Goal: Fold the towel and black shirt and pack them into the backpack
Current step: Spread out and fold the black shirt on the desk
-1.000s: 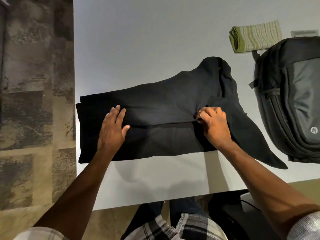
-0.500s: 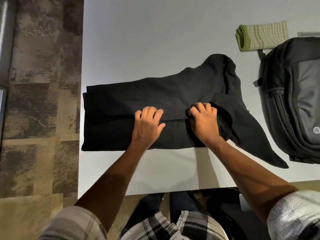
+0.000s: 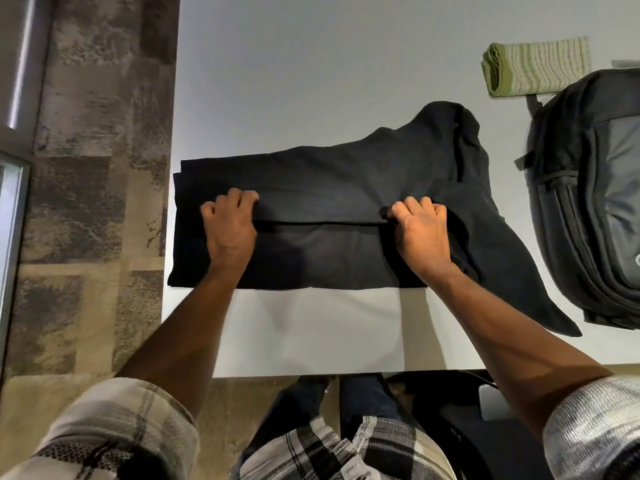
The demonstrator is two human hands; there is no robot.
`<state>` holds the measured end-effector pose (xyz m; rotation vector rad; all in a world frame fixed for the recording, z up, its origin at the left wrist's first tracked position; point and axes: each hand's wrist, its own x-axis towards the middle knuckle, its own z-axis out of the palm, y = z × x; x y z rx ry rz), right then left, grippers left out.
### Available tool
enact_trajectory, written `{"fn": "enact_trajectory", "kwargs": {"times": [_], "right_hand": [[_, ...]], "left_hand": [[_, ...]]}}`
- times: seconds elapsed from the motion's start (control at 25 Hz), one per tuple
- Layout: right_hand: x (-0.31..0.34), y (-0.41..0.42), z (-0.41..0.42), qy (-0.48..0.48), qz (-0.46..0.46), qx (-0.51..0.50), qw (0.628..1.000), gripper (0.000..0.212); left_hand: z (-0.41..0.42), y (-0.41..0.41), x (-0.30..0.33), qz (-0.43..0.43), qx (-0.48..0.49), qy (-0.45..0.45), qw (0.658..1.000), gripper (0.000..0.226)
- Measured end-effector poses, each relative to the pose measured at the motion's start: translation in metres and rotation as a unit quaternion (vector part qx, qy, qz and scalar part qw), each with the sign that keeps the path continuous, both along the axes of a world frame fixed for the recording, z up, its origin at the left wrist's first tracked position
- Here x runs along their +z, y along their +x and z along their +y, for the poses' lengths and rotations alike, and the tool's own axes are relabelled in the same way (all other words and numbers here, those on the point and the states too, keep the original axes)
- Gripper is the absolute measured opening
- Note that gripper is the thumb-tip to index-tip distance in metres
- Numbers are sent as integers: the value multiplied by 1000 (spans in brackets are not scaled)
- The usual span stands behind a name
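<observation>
White table (image 3: 311,81): both hands, left hand (image 3: 230,225) and right hand (image 3: 420,230), pinch the half-folded black shirt (image 3: 329,181); beyond the grip, the folded towel (image 3: 535,69) lies unpacked beside the backpack (image 3: 588,188).

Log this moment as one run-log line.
shirt: half-folded, sleeve loose | hands: left, right pinch fold edge | towel: folded | backpack: unpacked

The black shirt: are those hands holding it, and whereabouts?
Yes. Both hands grip the black shirt along its folded edge: the left hand toward the left end, the right hand toward the right, near the loose sleeve.
</observation>
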<state>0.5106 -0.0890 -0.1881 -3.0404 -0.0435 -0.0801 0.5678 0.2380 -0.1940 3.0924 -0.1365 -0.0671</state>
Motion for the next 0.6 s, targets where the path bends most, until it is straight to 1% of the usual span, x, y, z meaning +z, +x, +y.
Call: {"fn": "enact_trajectory", "kwargs": {"times": [0.08, 0.16, 0.24, 0.32, 0.4, 0.48, 0.52, 0.6], "right_hand": [[-2, -1, -5, -4, 6, 8, 1000, 35], [-5, -2, -7, -5, 16, 20, 1000, 35], [-7, -3, -4, 6, 38, 27, 999, 35], [-5, -2, 2, 43, 52, 34, 997, 35], [2, 6, 12, 110, 41, 46, 992, 37], [5, 27, 29, 179, 17, 65, 981, 37], [3, 41, 39, 202, 15, 73, 977, 37], [-7, 71, 58, 198, 57, 62, 977, 43]], "left_hand": [[30, -2, 1, 1, 15, 2, 1000, 51], [54, -6, -4, 6, 23, -17, 1000, 56], [67, -13, -8, 44, 23, -32, 998, 67], [65, -24, -6, 65, 11, -11, 998, 79], [43, -33, -1, 46, 1, -33, 998, 82], [3, -24, 3, 28, -21, -98, 995, 74], [-19, -12, 2, 34, -32, -123, 991, 68], [-55, 19, -7, 69, -38, -134, 988, 62]]}}
